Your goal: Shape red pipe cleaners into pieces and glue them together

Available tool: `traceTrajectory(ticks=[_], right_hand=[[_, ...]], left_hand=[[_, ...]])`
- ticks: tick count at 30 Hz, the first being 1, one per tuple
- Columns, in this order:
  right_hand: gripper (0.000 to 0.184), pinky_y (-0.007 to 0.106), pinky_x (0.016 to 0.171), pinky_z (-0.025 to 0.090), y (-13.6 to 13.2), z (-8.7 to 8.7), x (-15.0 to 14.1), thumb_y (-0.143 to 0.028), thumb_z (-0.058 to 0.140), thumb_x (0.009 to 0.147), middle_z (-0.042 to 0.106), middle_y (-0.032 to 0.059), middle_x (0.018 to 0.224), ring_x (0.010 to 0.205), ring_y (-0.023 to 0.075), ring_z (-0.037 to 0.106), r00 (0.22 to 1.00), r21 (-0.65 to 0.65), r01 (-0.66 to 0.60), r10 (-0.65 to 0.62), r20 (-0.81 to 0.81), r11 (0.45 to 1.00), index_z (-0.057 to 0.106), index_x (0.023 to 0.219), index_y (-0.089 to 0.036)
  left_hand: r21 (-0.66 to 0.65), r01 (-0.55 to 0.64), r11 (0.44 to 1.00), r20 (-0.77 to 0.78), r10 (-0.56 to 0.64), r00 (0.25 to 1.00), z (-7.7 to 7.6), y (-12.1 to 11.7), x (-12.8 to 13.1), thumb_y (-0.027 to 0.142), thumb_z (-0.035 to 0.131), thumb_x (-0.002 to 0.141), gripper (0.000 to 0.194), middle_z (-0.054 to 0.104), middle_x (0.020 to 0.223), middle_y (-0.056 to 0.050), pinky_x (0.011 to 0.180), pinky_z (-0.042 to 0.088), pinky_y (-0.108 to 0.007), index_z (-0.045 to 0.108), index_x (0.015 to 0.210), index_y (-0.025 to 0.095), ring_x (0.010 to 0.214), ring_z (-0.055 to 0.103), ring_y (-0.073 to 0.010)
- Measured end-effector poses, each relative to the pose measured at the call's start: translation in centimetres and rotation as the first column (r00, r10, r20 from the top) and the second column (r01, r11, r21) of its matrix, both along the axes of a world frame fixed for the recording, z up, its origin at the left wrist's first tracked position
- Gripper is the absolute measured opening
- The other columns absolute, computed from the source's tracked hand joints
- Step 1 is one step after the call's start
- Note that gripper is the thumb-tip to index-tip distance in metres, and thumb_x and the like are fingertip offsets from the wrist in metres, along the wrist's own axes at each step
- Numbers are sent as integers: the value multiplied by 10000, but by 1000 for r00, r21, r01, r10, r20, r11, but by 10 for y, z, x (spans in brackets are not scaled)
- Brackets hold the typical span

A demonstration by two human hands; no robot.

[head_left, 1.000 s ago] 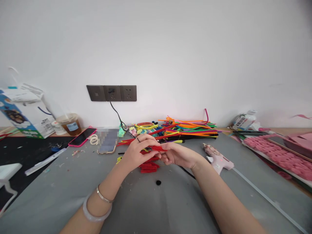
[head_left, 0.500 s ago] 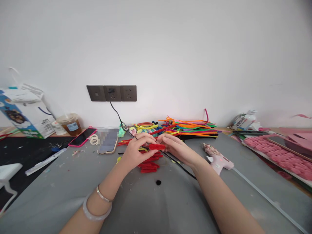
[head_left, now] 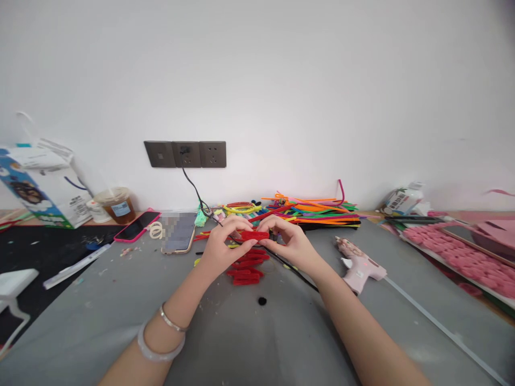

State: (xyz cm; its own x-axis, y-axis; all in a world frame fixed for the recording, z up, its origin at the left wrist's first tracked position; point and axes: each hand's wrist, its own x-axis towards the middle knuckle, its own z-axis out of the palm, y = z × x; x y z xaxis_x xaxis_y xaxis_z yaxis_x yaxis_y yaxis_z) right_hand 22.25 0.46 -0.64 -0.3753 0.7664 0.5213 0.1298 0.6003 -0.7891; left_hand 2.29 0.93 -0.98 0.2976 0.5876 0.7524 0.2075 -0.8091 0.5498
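My left hand [head_left: 220, 247] and my right hand [head_left: 290, 242] meet over the middle of the grey mat [head_left: 249, 338]. Both pinch the ends of a short folded red pipe cleaner piece [head_left: 254, 235], held level between the fingertips. Just below it on the mat lies a small heap of similar red folded pieces [head_left: 246, 266]. My left wrist wears a pale bangle and a thin metal bracelet.
A pile of coloured pipe cleaners [head_left: 306, 210] lies behind the hands by the wall. A pink glue gun [head_left: 359, 261] rests to the right, its black cord crossing the mat. Two phones [head_left: 178, 231], a drink cup [head_left: 116, 204], a carton [head_left: 40, 182] stand left; a pink tray [head_left: 462, 254] right.
Both hands have lifted slightly and moved away from me. The red piece, first held low with the hands close together, is now held up level between both sets of fingertips.
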Motion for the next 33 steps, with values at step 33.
traceTrajectory(ticks=[33], right_hand=[[439,386,641,491,-96,-39,128,-605,430,828,699,43,690,646,280,668,491,-135,783,-471,733,607,654,1039,-292]], left_hand=[[20,0,1000,-97,2,995,-8,3,0,215,699,820,74,669,1027,-80,807,556,-373,655,876,196,880,657,-191]])
